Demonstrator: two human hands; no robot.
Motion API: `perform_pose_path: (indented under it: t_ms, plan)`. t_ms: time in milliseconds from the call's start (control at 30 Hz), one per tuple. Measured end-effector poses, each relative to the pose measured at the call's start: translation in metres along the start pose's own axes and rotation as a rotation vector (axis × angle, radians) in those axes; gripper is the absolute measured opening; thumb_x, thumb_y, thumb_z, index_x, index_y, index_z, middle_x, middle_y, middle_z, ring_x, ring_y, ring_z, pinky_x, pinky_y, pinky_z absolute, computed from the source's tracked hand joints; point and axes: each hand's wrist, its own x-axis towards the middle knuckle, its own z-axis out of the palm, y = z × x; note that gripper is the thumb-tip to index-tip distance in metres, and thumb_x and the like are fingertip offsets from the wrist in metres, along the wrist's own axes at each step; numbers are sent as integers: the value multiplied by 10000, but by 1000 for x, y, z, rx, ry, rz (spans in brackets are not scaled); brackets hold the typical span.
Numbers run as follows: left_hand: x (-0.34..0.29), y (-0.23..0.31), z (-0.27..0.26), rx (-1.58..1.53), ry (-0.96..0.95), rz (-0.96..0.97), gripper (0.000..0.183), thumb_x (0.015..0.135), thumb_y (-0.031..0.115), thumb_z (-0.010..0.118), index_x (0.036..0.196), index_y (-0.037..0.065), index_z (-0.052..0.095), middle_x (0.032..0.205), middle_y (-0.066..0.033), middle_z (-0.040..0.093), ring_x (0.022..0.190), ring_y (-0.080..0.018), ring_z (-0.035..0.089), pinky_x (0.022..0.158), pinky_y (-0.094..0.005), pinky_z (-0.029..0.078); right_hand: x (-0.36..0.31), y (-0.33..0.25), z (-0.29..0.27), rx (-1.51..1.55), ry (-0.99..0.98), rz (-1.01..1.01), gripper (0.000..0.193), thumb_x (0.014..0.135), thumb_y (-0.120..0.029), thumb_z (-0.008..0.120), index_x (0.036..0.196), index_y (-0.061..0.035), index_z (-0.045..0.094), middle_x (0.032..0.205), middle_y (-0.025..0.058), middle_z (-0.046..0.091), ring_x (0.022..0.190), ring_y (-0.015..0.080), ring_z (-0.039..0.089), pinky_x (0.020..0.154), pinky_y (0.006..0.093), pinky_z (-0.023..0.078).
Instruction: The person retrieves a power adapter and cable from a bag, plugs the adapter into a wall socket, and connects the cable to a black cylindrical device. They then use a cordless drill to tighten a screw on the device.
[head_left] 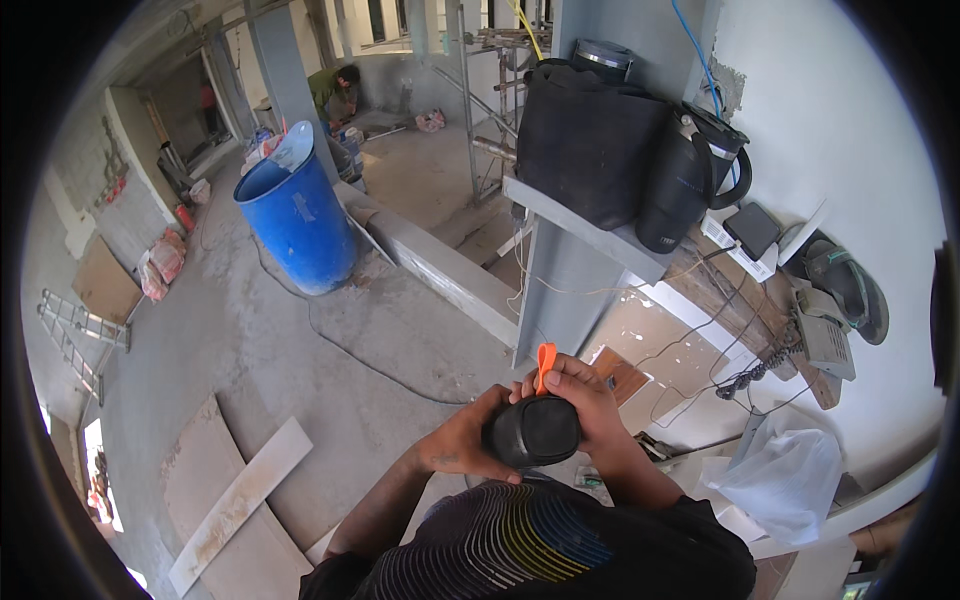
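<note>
Head view shows both hands raised in front of the chest over a rough grey concrete floor. We note a small, rounded black device, matt, oval in outline with a faintly meshed face, held between the two hands near the lower middle of the picture. An orange loop, smooth and plastic-looking, rises from its top edge. The left hand is curled around the device's left side, fingers closed against its body. The right hand wraps over the top and right side, its fingertips pinching the base of the orange loop. Both hands are therefore closed on the device.

We record a blue plastic barrel, cylindrical with a smooth wall, standing upright on the floor at upper left; a pale lid leans in its open mouth, and we cannot tell what the barrel holds. A dark cable runs across the floor from near its base. Pale flat boards lie on the floor at lower left.

On a grey shelf to the right stands a black soft-sided bag, and just beside it a black electric kettle with a curved handle. A crumpled white plastic bag lies at lower right on a white ledge. Another person crouches far off at the top.
</note>
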Motion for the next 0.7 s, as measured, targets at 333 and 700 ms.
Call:
perform_pose_path:
  t_ms: [333, 700]
  plan:
    - [141, -29, -178, -54, -345, 216, 1170, 616, 232, 1083, 1552, 4, 419, 1434, -171, 611, 1397, -287, 564, 1179, -436, 445, 153, -14, 7, -115, 318, -203, 191, 1078, -204, 663, 1018, -25, 692, 1044, 107, 749, 1001, 179, 716, 914, 344, 572]
    - [217, -87, -297, -123, -709, 349, 1343, 603, 241, 1084, 1639, -20, 271, 1556, -176, 509, 1433, -278, 546, 1151, -420, 497, 242, 16, 65, 18, 782, -690, 188, 1088, -183, 655, 986, -29, 685, 984, 88, 739, 900, 140, 692, 834, 298, 560]
